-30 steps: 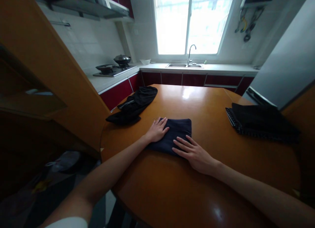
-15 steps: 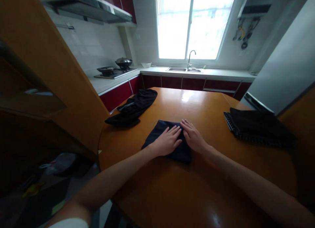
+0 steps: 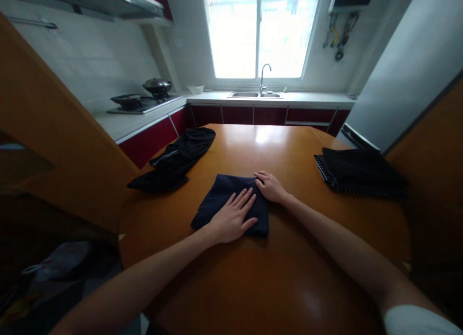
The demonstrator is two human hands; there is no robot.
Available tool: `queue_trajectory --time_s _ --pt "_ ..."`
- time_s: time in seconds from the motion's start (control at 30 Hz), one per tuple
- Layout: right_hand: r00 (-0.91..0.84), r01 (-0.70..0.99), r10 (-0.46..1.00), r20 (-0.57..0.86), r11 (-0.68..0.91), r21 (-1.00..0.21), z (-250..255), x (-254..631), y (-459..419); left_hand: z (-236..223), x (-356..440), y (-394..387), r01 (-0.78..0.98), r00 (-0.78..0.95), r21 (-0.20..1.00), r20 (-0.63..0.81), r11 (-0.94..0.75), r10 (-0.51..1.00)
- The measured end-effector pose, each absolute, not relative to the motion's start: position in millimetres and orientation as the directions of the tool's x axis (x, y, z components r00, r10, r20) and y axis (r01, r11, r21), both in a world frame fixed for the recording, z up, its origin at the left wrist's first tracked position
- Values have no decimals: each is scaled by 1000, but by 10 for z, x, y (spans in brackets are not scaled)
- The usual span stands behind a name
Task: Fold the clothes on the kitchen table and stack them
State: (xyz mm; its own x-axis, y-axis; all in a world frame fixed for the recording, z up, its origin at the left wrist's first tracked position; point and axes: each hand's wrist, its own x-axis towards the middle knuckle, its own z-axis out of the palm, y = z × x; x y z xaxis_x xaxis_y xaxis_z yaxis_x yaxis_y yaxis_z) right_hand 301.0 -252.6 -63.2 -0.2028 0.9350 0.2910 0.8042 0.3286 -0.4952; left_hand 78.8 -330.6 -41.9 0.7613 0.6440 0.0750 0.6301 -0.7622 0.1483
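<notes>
Some navy cloth [image 3: 220,193] hides under the left hand [image 3: 228,224], fingers [image 3: 239,207] spread flat; whether the right hand [image 3: 270,186] grips, I cannot tell.

Flat folded navy cloth [image 3: 220,193] on rounded brown wooden tbl [image 3: 289,152]; bare L hand [image 3: 231,221] on it, bare R hand [image 3: 271,187] at its far R corner. Crumpled black cloth garment [image 3: 184,152] farther back L, stack of folded black cloth [image 3: 361,173] well off R, both on tbl. Behind tbl: white worktop [image 3: 307,98] w/ inset steel sink [image 3: 257,95], below white-framed window [image 3: 235,36]; flat dark hob [image 3: 146,105] back L.
</notes>
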Motion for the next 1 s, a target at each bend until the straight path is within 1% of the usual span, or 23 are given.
queue_trajectory --time_s 0.13,0.23,0.27,0.33,0.43,0.5,0.6,0.73,0.9,1.0 --pt "-29 742 935 352 257 -620 -662 3145 -2415 -361 771 -3244 639 751 198 46 -743 659" --pt "114 633 929 353 206 -746 -684 3216 -2389 -279 817 -3310 660 717 200 122 -725 686" --pt "123 587 927 355 221 -779 -689 3221 -2386 -257 848 -3366 637 730 188 163 -747 664" --pt "74 508 928 366 281 -814 -695 3209 -2387 -239 927 -3504 534 804 147 215 -832 554" --pt "-14 475 929 371 332 -815 -693 3177 -2397 -300 1046 -3669 359 903 85 219 -929 369" --pt "-27 503 931 365 328 -800 -686 3171 -2407 -379 1099 -3697 319 920 59 221 -946 324" --pt "-45 523 928 371 338 -783 -676 3180 -2418 -465 1128 -3663 309 925 47 216 -950 312" --pt "-50 513 918 393 361 -779 -666 3176 -2433 -434 1106 -3670 226 956 81 173 -971 237" --pt "-4 561 924 382 319 -764 -659 3153 -2461 -293 1075 -3815 148 980 146 111 -978 165" --pt "24 574 925 380 298 -762 -669 3159 -2458 -145 1049 -3839 32 992 208 116 -978 58"
